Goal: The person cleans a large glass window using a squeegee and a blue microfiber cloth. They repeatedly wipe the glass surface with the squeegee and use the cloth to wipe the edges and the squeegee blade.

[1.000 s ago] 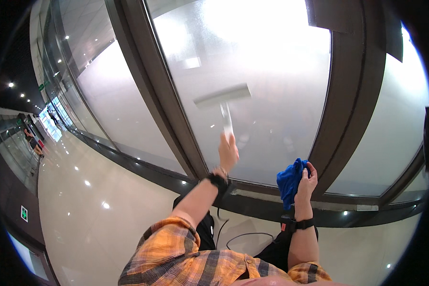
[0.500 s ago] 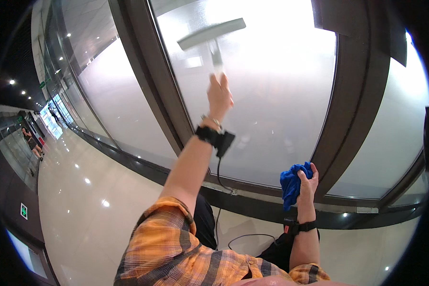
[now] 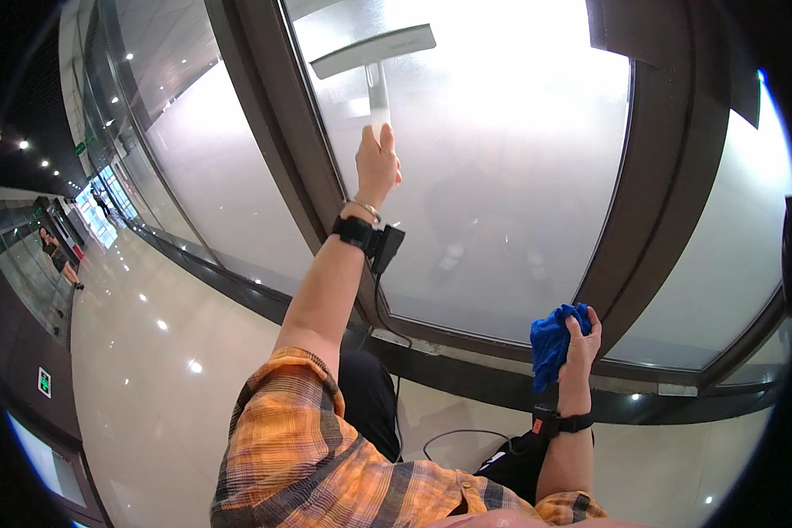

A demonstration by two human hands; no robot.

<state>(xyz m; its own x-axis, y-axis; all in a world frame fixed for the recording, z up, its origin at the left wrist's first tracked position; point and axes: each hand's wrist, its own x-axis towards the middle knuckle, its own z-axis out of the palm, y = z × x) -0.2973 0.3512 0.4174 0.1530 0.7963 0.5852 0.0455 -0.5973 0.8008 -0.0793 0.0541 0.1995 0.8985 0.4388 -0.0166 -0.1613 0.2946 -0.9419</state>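
Observation:
My left hand (image 3: 377,165) is closed round the handle of a pale grey squeegee (image 3: 374,53), arm stretched up and forward. The squeegee's wide head lies against or very near the frosted glass pane (image 3: 502,194), close to its upper left edge; exact contact cannot be told. A crumpled blue cloth (image 3: 551,345) hangs from my right hand (image 3: 581,343), gripped between thumb and fingers. That hand is low, in front of the pane's lower right corner and the dark frame.
Dark brown frame posts (image 3: 268,114) border the pane. A black cable (image 3: 399,396) runs down from my left wrist strap. Glossy tiled floor (image 3: 158,378) stretches along a corridor at left, where a person (image 3: 59,258) stands far off. A dark ledge (image 3: 466,368) runs below the glass.
The squeegee in my left hand has shifted left and slightly upward along the pane's upper part. My right hand with the blue cloth has moved slightly right in the picture.

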